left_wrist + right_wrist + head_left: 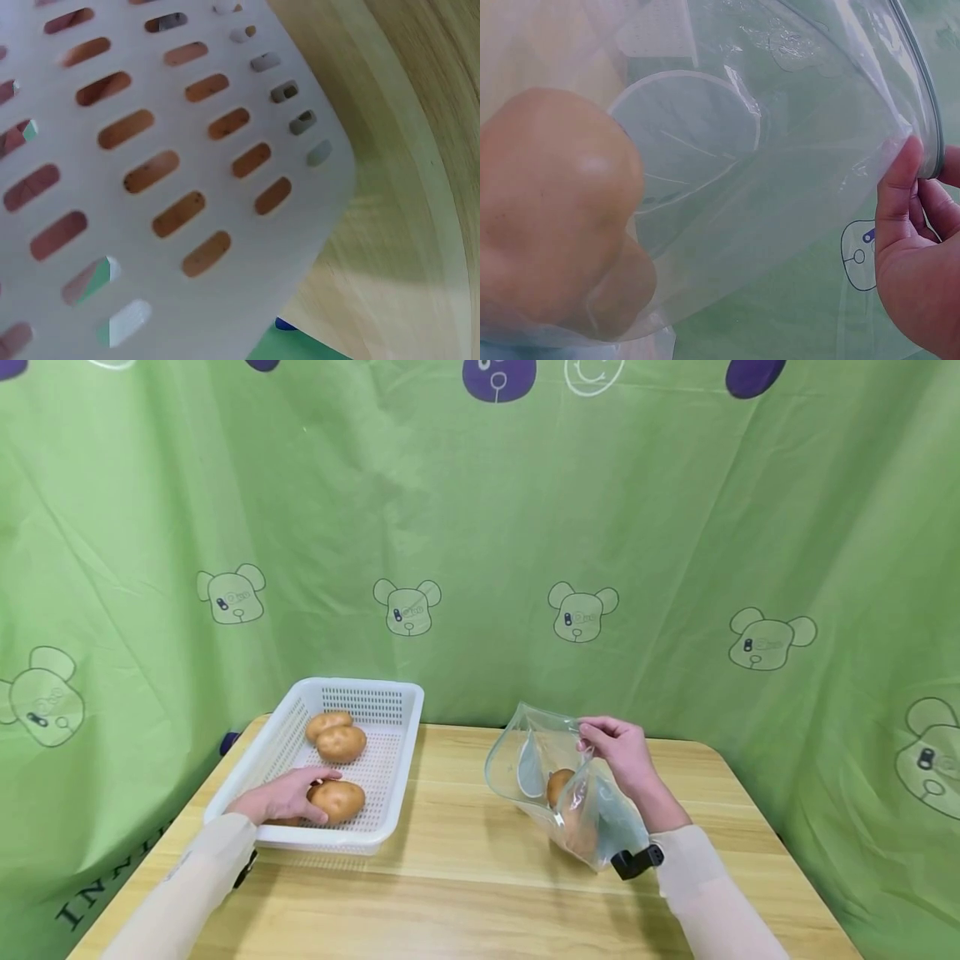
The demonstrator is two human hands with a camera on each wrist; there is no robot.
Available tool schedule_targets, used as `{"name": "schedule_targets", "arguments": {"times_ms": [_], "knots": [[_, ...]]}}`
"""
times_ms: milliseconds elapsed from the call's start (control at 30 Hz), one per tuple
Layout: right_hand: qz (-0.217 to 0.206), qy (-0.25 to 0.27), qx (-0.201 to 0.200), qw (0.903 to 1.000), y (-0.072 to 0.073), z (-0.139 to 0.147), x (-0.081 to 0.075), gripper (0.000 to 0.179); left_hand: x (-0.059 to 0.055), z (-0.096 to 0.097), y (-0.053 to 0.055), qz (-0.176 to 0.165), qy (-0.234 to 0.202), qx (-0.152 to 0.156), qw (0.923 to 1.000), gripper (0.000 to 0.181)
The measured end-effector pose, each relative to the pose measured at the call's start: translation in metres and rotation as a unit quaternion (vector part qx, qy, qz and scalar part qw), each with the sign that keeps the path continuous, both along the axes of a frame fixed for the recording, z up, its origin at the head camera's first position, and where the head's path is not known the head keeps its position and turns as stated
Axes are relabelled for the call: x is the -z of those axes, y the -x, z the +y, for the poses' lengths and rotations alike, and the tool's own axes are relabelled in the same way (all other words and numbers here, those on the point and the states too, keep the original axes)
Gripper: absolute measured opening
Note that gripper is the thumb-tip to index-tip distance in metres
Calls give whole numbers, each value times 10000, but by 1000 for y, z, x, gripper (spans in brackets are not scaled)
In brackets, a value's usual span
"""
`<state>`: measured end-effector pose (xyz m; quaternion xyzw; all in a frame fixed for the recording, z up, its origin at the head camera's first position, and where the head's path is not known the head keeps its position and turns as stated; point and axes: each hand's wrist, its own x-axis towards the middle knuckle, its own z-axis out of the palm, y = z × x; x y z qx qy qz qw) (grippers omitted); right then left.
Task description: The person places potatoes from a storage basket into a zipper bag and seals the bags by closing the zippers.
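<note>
At the near end of a white plastic basket point(412, 735), my left hand point(277, 795) grips a potato point(342, 802), thumb on the near side and fingers over the far side. Part of another potato point(283, 821) shows under that hand. Two more potatoes point(341, 744) lie together farther back in the basket. On the right, my right hand point(621, 756) pinches the rim of a clear plastic bag point(504, 770), whose mouth gapes open. Potatoes point(551, 202) sit low inside the bag in the right wrist view. Only the basket's slotted wall point(247, 247) fills most of the left wrist view, hiding most of the left hand.
Both basket and bag are on a light wooden table point(450, 893) with rounded far corners. A green curtain point(480, 527) with bear-head prints hangs behind and along both sides. A strip of tabletop separates basket from bag.
</note>
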<state>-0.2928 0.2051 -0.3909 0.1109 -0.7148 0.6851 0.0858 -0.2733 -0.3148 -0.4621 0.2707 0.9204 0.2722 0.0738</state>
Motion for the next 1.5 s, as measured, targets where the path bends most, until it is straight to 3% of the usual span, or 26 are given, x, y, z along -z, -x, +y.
{"name": "schedule_targets", "arguments": {"times_ms": [267,500,767,900,1067,1200,1367,1500], "knots": [[-19,-48,-4,10000,-1,1,0,24,-4,1,0,-73,-587,-430,9973,64],[58,3,-16,10000,-1,3,1,24,-16,6,-4,-111,-960,-461,9942,67],[48,-20,-47,10000,-1,1,0,26,-31,13,-11,-447,-1296,-591,9888,73],[29,-114,-49,9999,-1,0,1,33,-38,17,-11,-448,-1549,-451,9859,76],[22,-129,-43,9999,-1,0,1,33,-49,25,-11,-12,-1549,-110,9879,72],[7,-127,-47,9999,-1,0,-1,30,-58,40,-11,206,-1595,-56,9870,66],[9,-92,-84,9999,-3,-1,-3,15,-64,65,-10,177,-1630,-176,9863,65],[1,-62,-122,9999,-3,-3,-2,10,-63,82,-9,17,-1807,-70,9835,66]]}}
